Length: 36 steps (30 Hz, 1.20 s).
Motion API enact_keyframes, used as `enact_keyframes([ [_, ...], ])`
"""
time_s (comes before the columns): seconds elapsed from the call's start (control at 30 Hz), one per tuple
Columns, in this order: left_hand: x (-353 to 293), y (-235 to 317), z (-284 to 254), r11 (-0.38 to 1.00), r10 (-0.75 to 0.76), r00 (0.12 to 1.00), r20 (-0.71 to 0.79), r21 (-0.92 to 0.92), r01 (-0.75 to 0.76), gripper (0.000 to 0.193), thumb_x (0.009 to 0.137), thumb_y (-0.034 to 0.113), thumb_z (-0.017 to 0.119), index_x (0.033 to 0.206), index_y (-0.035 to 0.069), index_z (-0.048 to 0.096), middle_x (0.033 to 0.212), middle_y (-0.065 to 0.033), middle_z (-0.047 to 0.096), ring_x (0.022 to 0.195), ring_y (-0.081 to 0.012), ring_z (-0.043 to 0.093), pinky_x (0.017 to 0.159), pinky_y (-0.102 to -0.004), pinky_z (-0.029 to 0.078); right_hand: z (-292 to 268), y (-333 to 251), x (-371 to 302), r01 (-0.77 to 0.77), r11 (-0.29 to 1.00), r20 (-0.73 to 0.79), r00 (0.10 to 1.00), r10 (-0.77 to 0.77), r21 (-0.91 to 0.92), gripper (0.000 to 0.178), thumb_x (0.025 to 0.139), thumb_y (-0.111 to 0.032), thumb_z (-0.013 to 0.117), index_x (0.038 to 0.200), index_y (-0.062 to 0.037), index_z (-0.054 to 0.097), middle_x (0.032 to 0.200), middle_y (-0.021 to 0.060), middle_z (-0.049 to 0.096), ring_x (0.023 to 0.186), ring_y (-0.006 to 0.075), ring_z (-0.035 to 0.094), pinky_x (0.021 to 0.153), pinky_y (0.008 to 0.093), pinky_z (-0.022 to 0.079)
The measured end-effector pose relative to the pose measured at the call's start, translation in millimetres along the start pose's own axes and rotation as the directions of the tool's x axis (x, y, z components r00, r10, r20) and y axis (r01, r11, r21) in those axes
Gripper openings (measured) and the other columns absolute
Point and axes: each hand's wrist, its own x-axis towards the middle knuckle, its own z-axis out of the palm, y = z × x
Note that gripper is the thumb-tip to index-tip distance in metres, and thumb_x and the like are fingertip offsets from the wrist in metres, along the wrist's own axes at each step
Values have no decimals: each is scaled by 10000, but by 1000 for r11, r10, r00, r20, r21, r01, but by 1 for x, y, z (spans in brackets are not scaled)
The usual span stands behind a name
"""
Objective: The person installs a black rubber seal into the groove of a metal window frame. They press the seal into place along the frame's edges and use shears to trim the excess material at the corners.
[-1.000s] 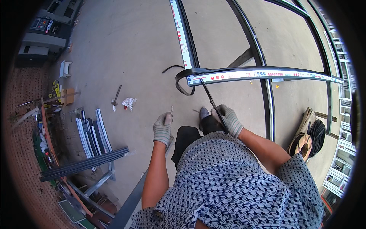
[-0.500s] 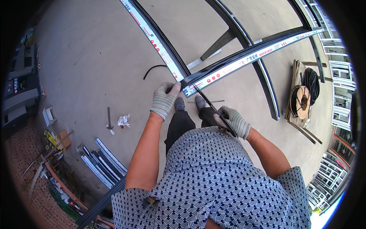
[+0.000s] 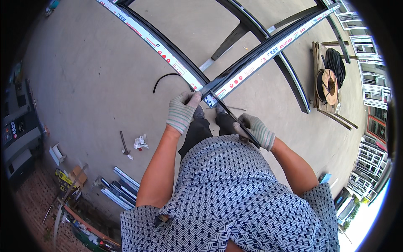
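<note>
A frame of dark metal profiles (image 3: 142, 34), covered with white printed film, meets in a corner in front of me. My left hand (image 3: 183, 111), in a striped knit glove, is closed at that corner, thumb and fingers pinching its end. My right hand (image 3: 257, 129), gloved alike, is closed around a long, slim, dark tool (image 3: 230, 112). The tool slants up leftward, and its thin tip meets the frame corner beside my left fingertips. Its exact kind cannot be made out.
A black curved strip (image 3: 163, 77) lies on the concrete beneath the frame. A hammer-like tool (image 3: 123, 143) and crumpled paper (image 3: 141, 143) lie at left, above stacked profiles (image 3: 121, 187). At right, black coils (image 3: 335, 65) and a wooden spool (image 3: 330, 87) rest on a pallet.
The frame has swung and shifted leftward and upward in view, along with the surroundings. Both hands keep nearly the same place, and the tool's tip stays at the corner.
</note>
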Motion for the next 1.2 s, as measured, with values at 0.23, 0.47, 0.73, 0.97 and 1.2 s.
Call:
enact_keyframes([
  [0.23,-6,20,3,986,66,997,50,150,-73,256,1017,249,752,950,3,773,768,12,693,676,-50,587,619,-242,493,-1,10,-4,21,999,-24,1000,-21,27,399,1060,-411,663,1060,-16,602,732,28,622,627,95,613,570,265,503],
  [0.47,-5,20,4,999,2,1000,27,48,-3,268,1015,257,757,958,-5,769,758,9,691,664,-50,590,604,-245,491,-4,-7,1,12,1000,0,1000,-12,10,438,1050,-446,652,1045,-10,617,761,50,619,660,116,597,611,293,501],
  [0.73,-11,28,6,999,19,1000,7,42,-19,268,1012,264,760,942,5,759,735,-2,687,628,-66,608,583,-249,491,-5,-6,2,48,999,16,999,-48,8,378,1071,-394,636,1057,-17,610,778,23,588,679,93,582,623,282,506],
  [0.97,-12,25,9,998,28,1000,6,49,-28,281,1013,273,760,924,6,751,725,-8,685,624,-67,609,584,-254,494,-5,-5,5,79,997,-4,997,-79,-21,353,1070,-367,642,1049,-15,617,784,27,594,674,98,562,610,285,488],
  [1.2,-9,24,6,996,20,1000,21,85,-22,307,1013,294,754,930,-1,766,757,-2,693,671,-59,589,616,-254,491,0,-15,11,150,987,-28,988,-149,50,305,1074,-321,631,1042,-18,619,765,32,591,642,97,543,573,283,454],
])
